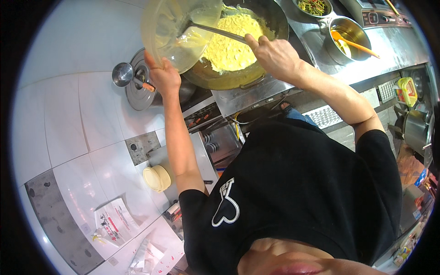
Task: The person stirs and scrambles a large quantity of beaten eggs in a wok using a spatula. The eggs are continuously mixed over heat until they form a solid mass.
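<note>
At the upper middle, my left hand [164, 79] grips the rim of a translucent plastic bowl [158, 32], tilted over a large wok [280, 20]. Yellow, lumpy food that looks like egg [233, 43] covers much of the wok's inside. My right hand [276, 56], above the wok's right side, is closed around a long-handled metal cooking utensil [220, 32]. The utensil's head reaches into the bowl, where yellow residue clings; whether it is a ladle or a spatula I cannot tell.
Left of the wok, a small metal ladle [123, 74] lies over a round metal lid [137, 98]. To the right stands a metal pot [341, 50] holding an orange-handled utensil [360, 47]. Behind it is a bowl of green pieces [313, 6]. Stacked round containers [156, 178] sit lower left.
</note>
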Motion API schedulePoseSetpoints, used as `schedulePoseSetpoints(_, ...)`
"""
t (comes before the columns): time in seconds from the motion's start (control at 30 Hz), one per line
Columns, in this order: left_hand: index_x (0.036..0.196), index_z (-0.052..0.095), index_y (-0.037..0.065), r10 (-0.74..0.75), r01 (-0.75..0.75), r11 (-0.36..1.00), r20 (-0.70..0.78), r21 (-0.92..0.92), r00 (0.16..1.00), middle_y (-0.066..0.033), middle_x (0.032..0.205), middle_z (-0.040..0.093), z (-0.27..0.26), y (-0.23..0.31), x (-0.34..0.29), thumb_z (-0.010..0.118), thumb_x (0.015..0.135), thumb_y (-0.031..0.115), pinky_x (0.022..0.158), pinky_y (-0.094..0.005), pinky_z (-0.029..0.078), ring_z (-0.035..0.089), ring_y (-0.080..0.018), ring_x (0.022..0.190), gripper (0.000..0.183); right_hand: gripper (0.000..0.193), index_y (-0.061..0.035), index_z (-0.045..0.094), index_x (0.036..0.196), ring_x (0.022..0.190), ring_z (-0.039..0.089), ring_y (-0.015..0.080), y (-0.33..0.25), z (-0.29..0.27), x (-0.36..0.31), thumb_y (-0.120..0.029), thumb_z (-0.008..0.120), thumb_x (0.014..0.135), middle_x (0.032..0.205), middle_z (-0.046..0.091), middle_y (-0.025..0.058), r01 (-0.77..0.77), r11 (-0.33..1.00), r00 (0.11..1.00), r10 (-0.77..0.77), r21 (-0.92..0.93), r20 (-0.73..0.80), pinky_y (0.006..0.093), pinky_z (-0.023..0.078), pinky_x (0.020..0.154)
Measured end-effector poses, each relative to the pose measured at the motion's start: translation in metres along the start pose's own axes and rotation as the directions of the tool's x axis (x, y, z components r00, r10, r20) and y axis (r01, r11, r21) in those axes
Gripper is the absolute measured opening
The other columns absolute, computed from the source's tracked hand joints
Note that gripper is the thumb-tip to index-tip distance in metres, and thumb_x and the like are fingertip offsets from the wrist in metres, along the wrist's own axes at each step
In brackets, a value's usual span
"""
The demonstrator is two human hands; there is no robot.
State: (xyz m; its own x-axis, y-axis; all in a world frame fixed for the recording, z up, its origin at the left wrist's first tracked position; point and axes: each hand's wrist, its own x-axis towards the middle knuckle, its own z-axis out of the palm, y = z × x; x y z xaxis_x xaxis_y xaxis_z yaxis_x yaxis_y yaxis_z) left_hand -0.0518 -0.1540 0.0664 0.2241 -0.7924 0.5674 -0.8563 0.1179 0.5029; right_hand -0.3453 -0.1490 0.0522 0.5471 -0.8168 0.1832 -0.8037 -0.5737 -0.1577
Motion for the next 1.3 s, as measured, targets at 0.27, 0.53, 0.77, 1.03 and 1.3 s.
schedulePoseSetpoints(0.27, 0.128, 0.039, 0.0, -0.251, 0.262, 0.944, 0.08, -0.202, 0.965, -0.021, 0.111, 0.056, 0.006, -0.022, -0.011, 0.046, 0.082, 0.001, 0.088, -0.0392, 0.043, 0.058, -0.0344, 0.099, 0.047, 0.054, -0.0051, 0.04, 0.133, 0.065, 0.064, 0.0279, 0.017, -0.019, -0.017, -0.003, 0.054, 0.081, 0.09, 0.061, 0.0172, -0.037, 0.997, 0.995, 0.044, 0.073, -0.088, 0.0347, 0.052, 0.054)
schedulePoseSetpoints(0.53, 0.13, 0.038, 0.0, -0.138, 0.146, 0.975, 0.058, -0.169, 0.989, -0.0202, 0.119, 0.053, 0.005, -0.014, -0.01, 0.046, 0.083, 0.001, 0.091, -0.0375, 0.041, 0.055, -0.0307, 0.108, 0.048, 0.057, -0.0022, 0.039, 0.132, 0.071, 0.067, 0.0304, 0.021, 0.001, -0.006, -0.001, 0.056, 0.078, 0.097, 0.062, 0.0239, -0.032, 0.997, 0.998, 0.036, 0.068, -0.052, 0.0365, 0.053, 0.058)
schedulePoseSetpoints(0.77, 0.138, 0.031, 0.002, -0.155, 0.155, 0.981, 0.003, -0.117, 0.988, -0.0211, 0.115, 0.058, 0.011, 0.0, -0.017, 0.047, 0.085, 0.005, 0.082, -0.0413, 0.046, 0.061, -0.0389, 0.094, 0.055, 0.053, 0.0031, 0.042, 0.132, 0.066, 0.066, 0.0274, 0.006, -0.015, -0.012, 0.0, 0.052, 0.08, 0.077, 0.064, 0.0174, -0.003, 1.0, 0.982, 0.009, -0.029, 0.191, 0.0332, 0.052, 0.054)
schedulePoseSetpoints(1.03, 0.139, 0.028, 0.004, 0.118, -0.103, 0.985, -0.105, 0.136, 0.987, -0.0243, 0.115, 0.057, 0.022, -0.01, -0.02, 0.046, 0.086, 0.006, 0.08, -0.0422, 0.047, 0.059, -0.041, 0.098, 0.056, 0.04, -0.0018, 0.047, 0.127, 0.065, 0.065, 0.0248, 0.027, -0.019, -0.015, -0.008, 0.049, 0.087, 0.071, 0.063, 0.0131, 0.004, 1.0, 1.0, -0.004, -0.015, -0.016, 0.0352, 0.052, 0.054)
schedulePoseSetpoints(1.3, 0.139, 0.027, 0.002, -0.067, 0.065, 0.998, -0.081, -0.019, 0.995, -0.0233, 0.116, 0.057, 0.009, -0.007, -0.024, 0.048, 0.088, 0.009, 0.083, -0.0423, 0.046, 0.059, -0.0397, 0.1, 0.056, 0.042, -0.0122, 0.05, 0.128, 0.067, 0.065, 0.0237, 0.062, -0.009, -0.007, -0.01, 0.052, 0.086, 0.074, 0.064, 0.0131, 0.146, 0.989, 0.981, -0.143, -0.011, 0.128, 0.0356, 0.052, 0.056)
